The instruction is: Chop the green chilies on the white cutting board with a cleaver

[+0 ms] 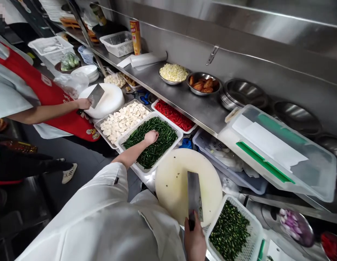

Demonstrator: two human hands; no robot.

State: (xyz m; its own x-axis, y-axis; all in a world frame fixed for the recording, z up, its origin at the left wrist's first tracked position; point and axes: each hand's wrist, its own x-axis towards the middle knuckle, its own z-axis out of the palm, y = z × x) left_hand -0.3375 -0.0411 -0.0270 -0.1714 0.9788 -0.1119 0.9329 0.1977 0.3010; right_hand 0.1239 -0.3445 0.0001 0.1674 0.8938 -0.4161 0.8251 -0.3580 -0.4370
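A cleaver [194,192] lies with its blade over a round white chopping board [168,203], and my right hand [194,237] is closed around its dark handle. A few small green bits cling to the blade and dot the board. To the left, my left hand [151,137] reaches down into a white basket of long green chillies [160,150]. Its fingers are curled together, and what they hold, if anything, is hidden. Beside the board on the right stands a white basket of chopped green chillies [230,232].
Sliced garlic [125,119] fills a tray on the left; red chilli strips [175,115] sit behind. A co-worker's hand [84,104] holds another cleaver [96,95] over a second board [112,99]. A steel shelf [184,103] with bowls overhangs the counter; a plastic lid [279,152] juts out.
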